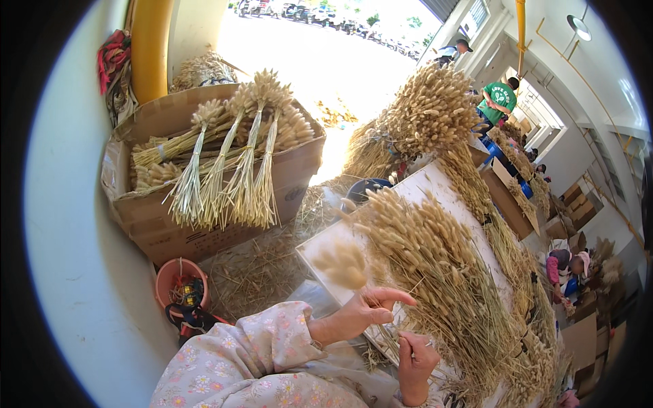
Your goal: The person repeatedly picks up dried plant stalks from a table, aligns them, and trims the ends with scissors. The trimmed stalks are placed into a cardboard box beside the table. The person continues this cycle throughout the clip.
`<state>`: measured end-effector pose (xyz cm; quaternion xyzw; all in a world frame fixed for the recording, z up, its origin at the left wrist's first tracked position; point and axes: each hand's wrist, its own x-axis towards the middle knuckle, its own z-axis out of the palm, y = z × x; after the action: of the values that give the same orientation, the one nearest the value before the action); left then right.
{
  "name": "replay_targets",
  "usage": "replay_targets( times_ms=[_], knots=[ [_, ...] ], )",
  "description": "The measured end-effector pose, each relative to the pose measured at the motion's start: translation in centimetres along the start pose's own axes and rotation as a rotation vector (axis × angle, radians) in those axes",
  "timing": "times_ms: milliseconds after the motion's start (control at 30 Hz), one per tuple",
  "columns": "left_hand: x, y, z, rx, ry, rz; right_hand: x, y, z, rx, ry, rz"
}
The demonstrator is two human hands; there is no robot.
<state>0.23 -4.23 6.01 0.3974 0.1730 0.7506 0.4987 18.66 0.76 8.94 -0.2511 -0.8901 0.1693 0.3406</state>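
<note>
My left hand is curled, with its thumb and index finger pointing right. A small blurred bunch of bunny-tail grass rises just beyond it. Its stems are hidden behind the hand, which seems to grip them. Close by on the right, my right hand has its thumb and fingers pinched together; what lies between them, if anything, is too small to make out. In front of both hands, a thick heap of loose dried bunny-tail grass covers much of a white board, fluffy heads pointing away and stems toward me.
At left stands a large cardboard box with several tied grass bunches over its rim. Below it is a pink bucket. A big sheaf stands beyond the board. People work at right, one in a green shirt.
</note>
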Motion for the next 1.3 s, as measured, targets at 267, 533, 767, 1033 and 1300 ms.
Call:
replay_targets(
  times_ms=[267,533,767,1033,1300],
  knots=[
    [0.1,-0.2,0.9,0.226,0.033,0.121,-0.2,-0.4,0.0,-0.114,-0.039,-0.008],
    [0.0,-0.3,1.3,0.082,0.161,-0.035,-0.5,-0.3,1.4,-0.128,-0.055,-0.028],
    [-0.4,-0.4,1.4,-0.007,0.143,-0.028,-0.1,0.4,2.1,-0.156,-0.026,-0.174],
    [-0.8,0.8,1.9,0.272,0.075,-0.005,-1.3,1.2,3.2,0.070,-0.267,0.052],
    [-1.4,1.2,2.5,0.257,0.075,-0.086,-1.1,1.2,3.2,0.036,-0.272,-0.004]
  ],
)
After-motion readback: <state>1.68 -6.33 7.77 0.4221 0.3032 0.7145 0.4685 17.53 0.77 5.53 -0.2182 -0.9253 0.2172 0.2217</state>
